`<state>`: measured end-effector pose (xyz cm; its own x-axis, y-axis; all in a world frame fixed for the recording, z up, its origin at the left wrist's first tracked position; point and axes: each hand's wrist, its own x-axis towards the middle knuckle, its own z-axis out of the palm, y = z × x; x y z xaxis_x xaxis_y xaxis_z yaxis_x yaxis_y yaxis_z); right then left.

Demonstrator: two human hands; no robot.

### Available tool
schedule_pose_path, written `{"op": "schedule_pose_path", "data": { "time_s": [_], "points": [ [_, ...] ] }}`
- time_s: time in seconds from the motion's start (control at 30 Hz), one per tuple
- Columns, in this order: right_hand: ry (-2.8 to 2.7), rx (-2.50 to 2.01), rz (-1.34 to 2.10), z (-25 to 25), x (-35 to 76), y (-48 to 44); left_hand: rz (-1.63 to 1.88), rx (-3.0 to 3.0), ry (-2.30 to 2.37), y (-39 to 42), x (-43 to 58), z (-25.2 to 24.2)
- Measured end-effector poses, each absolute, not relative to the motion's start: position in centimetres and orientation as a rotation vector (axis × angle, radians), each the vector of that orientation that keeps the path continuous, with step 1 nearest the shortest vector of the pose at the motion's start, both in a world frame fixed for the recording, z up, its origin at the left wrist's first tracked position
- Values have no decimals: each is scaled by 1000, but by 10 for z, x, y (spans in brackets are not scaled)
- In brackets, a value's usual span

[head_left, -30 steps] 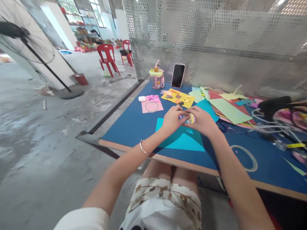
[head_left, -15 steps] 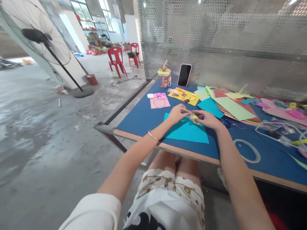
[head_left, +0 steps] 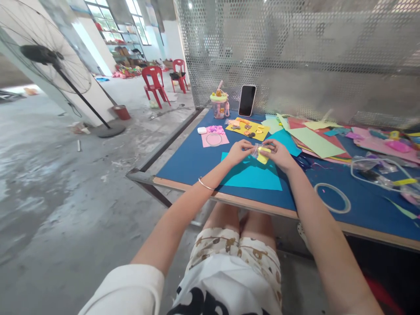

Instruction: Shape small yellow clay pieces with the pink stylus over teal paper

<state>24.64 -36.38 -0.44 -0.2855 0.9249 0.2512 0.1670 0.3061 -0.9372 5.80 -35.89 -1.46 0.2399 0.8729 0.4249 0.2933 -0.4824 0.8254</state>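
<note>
Blue tabletop point(head_left: 183, 159): we're handling a clear packet point(head_left: 255, 151) with yellow piece point(head_left: 263, 156), frame centre, over turquoise sheet point(head_left: 251, 178).
Left hand point(head_left: 240, 152) pinching packet's edge, right hand point(head_left: 278, 154) half-curled, gripping yellow piece; we're judging: two-handed handling, next move calling for steady pinches.

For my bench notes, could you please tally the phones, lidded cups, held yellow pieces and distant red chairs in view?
Phone: 1
Lidded cup: 1
Held yellow piece: 1
Distant red chairs: 2
Total: 5

The plastic packet point(head_left: 263, 155) is showing clear and yellow, the paper sheet point(head_left: 249, 178) turquoise; brown bears point(head_left: 257, 253) are patterning the cream shorts point(head_left: 216, 247).
</note>
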Motion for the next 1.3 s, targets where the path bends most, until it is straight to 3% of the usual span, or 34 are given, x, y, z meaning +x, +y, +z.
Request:
{"op": "schedule_pose_path", "data": {
  "time_s": [0.4,0.63,1.3],
  "points": [
    [-1791,-1022,816,-6,242,-364,1312,1914,1113,-364,58,-14],
    [-1965,-1054,601,-3,244,-370,1170,1989,1098,-366,56,-14],
    [-1857,-990,701,-15,241,-360,1233,1949,1042,-364,55,-12]
  ]
}}
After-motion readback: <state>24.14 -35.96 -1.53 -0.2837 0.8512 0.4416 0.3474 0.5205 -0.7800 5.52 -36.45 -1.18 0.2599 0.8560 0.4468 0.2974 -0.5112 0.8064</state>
